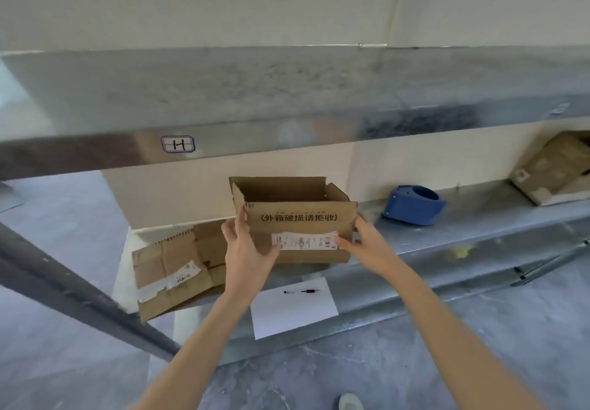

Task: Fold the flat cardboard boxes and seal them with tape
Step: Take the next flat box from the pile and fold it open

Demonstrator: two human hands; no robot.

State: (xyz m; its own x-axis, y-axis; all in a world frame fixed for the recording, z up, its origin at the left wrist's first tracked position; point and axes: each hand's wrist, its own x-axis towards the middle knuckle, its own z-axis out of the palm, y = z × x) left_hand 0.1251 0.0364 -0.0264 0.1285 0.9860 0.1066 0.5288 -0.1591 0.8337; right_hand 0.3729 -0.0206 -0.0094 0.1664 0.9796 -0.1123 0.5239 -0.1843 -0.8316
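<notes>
**A:** Head view: the open box [297, 218] stands on the metal shelf [447, 237], top flaps up. The left hand [245, 250] clasps its left corner and the right hand [367, 243] its right, thumbs on the front panel.

**B:** My call: square the walls first, then fold short flaps before long so the seam meets for tape.

**A:** Count?

**B:** One standing box. One blue tape dispenser [413, 205] near its right. Flattened cardboard [169, 269] at left, sheets uncountable. Another flat piece [555, 170] far right. One paper sheet [293, 310], one pen [301, 291].
</notes>
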